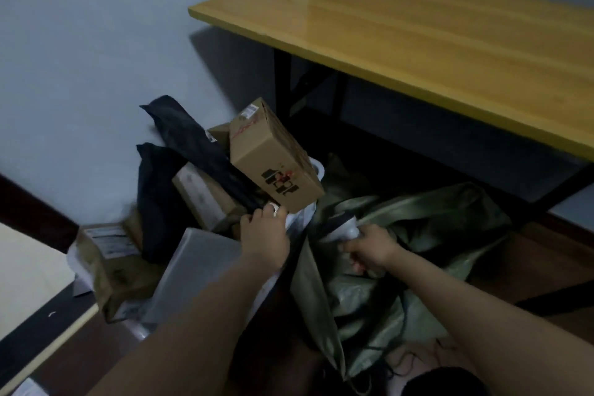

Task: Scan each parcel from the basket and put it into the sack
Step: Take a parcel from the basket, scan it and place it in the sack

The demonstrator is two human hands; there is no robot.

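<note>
A tilted cardboard box (274,161) is gripped at its lower corner by the left hand (265,236), fingers curled on the edge, above a heap of parcels in the white basket (319,168). A white handheld scanner (341,228) is clasped in the right hand (369,251), its head turned toward the box. The green sack (424,219) is spread open on the floor just right of the basket, below a yellow-topped table (418,42). Black mailer bags (189,135) are stacked behind the box.
</note>
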